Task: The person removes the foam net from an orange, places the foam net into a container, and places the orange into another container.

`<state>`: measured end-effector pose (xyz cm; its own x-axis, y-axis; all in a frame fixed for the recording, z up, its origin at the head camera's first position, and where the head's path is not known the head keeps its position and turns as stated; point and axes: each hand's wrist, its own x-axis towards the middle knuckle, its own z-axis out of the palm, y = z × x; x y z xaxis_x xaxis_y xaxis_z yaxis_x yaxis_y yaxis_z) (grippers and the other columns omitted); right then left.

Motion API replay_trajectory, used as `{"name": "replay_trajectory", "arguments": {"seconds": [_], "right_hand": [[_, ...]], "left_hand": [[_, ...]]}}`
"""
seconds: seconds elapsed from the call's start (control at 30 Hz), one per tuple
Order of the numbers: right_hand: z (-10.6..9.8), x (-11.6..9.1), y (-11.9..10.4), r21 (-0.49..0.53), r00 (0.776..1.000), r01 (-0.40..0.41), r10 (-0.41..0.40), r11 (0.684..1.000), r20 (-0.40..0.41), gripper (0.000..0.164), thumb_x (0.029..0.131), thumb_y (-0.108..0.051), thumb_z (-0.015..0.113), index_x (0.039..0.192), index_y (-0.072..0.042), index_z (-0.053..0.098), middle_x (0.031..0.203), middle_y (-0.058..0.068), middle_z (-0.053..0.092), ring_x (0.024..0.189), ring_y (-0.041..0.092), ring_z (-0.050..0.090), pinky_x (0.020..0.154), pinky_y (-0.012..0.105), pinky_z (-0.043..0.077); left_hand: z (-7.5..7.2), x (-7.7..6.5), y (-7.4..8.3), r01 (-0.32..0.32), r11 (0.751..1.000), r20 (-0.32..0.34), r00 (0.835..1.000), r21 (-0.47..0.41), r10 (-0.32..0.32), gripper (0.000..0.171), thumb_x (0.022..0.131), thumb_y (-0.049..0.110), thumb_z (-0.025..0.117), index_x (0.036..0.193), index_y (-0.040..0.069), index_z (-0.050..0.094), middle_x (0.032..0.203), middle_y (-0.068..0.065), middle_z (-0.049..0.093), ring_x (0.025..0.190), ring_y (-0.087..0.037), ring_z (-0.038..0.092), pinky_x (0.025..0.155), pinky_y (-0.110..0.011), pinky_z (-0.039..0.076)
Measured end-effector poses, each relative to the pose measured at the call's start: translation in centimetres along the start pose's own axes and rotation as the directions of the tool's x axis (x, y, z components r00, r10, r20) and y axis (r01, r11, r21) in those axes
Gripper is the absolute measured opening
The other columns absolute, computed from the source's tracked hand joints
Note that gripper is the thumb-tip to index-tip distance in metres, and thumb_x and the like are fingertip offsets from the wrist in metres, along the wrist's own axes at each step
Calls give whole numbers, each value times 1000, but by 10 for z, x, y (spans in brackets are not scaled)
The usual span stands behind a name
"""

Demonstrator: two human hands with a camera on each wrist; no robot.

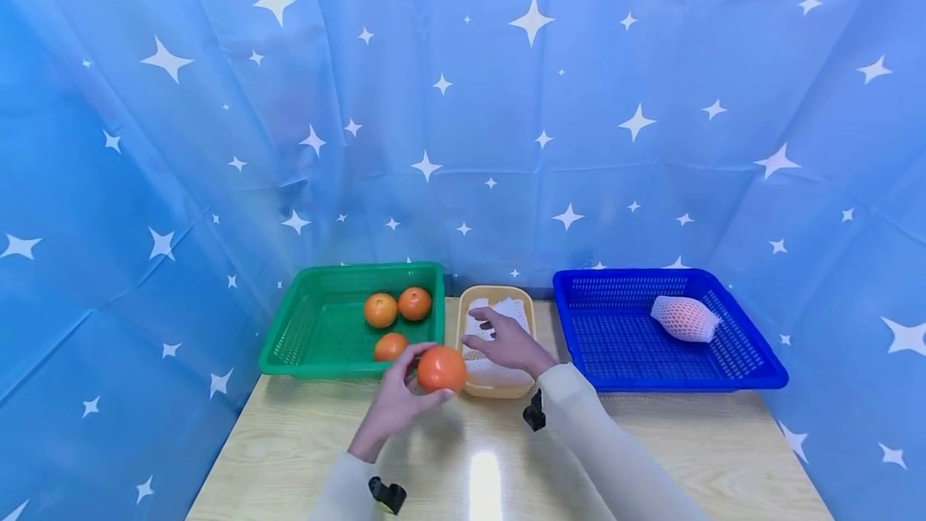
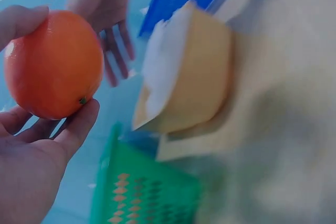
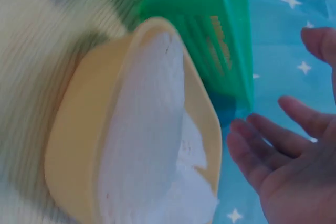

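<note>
My left hand (image 1: 402,400) holds an orange (image 1: 442,369) between thumb and fingers, up over the table in front of the green basket. In the left wrist view the whole orange (image 2: 55,65) shows, with a small green stem spot near the fingertips. Over the yellow tub (image 1: 499,392) hovers my right hand (image 1: 512,342), its fingers spread and loosely bent with nothing in them. White foam net sleeves (image 3: 142,145) fill the tub, seen close in the right wrist view beside the right hand (image 3: 294,166).
Several oranges (image 1: 380,310) lie in the green basket (image 1: 318,371) on the left. On the right, a blue basket (image 1: 673,383) holds one fruit wrapped in a foam net (image 1: 684,318). All stand on a wooden table (image 1: 289,457) before a blue star-patterned curtain (image 1: 477,127).
</note>
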<state>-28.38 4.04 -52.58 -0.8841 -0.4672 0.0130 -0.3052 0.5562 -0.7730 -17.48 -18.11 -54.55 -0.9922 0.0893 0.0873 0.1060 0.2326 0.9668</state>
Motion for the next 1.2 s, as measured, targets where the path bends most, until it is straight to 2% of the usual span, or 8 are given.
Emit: {"name": "replay_trajectory", "arguments": {"seconds": [0.2,0.37,0.5,0.67,0.8,1.03,1.1,1.2], "right_hand": [[16,9,-5,132,999,-52,51,990,10,57,100,-40,65,144,-7,53,140,17,62,125,33,62,104,48,54],[31,17,-10,223,993,-119,118,967,16,54,100,-36,65,141,-4,55,128,16,68,117,30,67,96,43,57],[43,22,-11,292,982,-190,178,937,67,61,99,-36,65,146,0,50,123,13,70,112,30,68,92,41,57],[60,27,-9,404,970,-243,222,882,99,62,100,-30,65,147,5,47,121,17,70,112,37,69,93,43,58],[68,29,-7,450,967,-250,248,857,64,54,99,-24,67,140,8,52,115,18,71,106,35,72,95,47,59],[72,30,-10,501,960,-258,280,826,33,43,97,-17,70,131,9,60,112,24,73,99,39,73,91,49,60],[73,31,-11,505,958,-263,283,822,38,42,97,-16,71,129,8,61,113,26,73,99,41,73,90,48,61],[74,33,-11,505,956,-272,289,819,45,41,96,-15,71,128,9,62,114,28,72,98,41,73,90,48,61]], "left_hand": [[-44,20,12,18,997,-85,996,73,-12,80,75,21,92,144,22,52,143,-8,56,127,-30,56,109,-54,47],[-92,45,9,74,990,-98,993,119,-63,83,84,33,86,153,25,42,148,-8,50,132,-32,53,105,-52,49],[-127,65,-1,164,975,-106,983,149,-150,79,87,40,82,153,23,40,149,-10,48,131,-34,53,103,-52,49],[-161,88,-17,292,938,-101,955,187,-277,83,89,40,80,153,13,35,153,-17,42,134,-39,49,108,-58,45],[-174,105,-26,353,882,-73,935,313,-348,78,89,36,78,148,6,36,147,-24,45,128,-41,51,103,-58,48],[-173,118,-34,353,729,-4,901,586,-433,63,86,38,79,124,1,47,124,-23,57,106,-36,56,88,-51,51],[-171,119,-38,351,700,19,887,621,-462,61,86,38,80,121,1,47,120,-21,57,104,-35,55,90,-53,50],[-167,120,-45,349,677,51,867,648,-496,63,87,34,81,127,-1,46,124,-23,57,107,-38,55,97,-58,49]]}}
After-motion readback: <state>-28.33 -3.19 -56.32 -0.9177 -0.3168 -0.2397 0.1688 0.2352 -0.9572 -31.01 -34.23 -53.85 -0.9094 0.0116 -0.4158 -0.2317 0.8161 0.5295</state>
